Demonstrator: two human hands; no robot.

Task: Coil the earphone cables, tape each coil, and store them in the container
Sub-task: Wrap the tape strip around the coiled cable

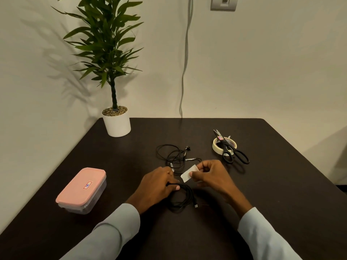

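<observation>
Near the front middle of the dark table (262, 184), the left hand (157, 186) pinches a coiled black earphone cable (183, 200) at the coil's upper left edge, thumb and fingers curled round the bundled strands. The coil lies flat on the table, its small plug end sticking out at the lower right. Just beside it, the right hand (210, 175) holds a short strip of pale tape (188, 173) between thumb and fingertips, the strip tilted and raised just above the coil and apart from it.

Beyond the hands, a second black earphone cable (174, 154) lies loose and tangled on the table, its earbuds at the far right of the tangle. Further right, a roll of masking tape (216, 145) lies flat, with black-handled scissors (230, 149) resting across it, blades pointing away toward the wall.

Well to the left, a clear container with a pink lid (81, 189) sits closed, a small label on its top. At the far left corner of the table stands a potted plant (116, 121) in a white pot. Both forearms wear light sleeves (120, 222).
</observation>
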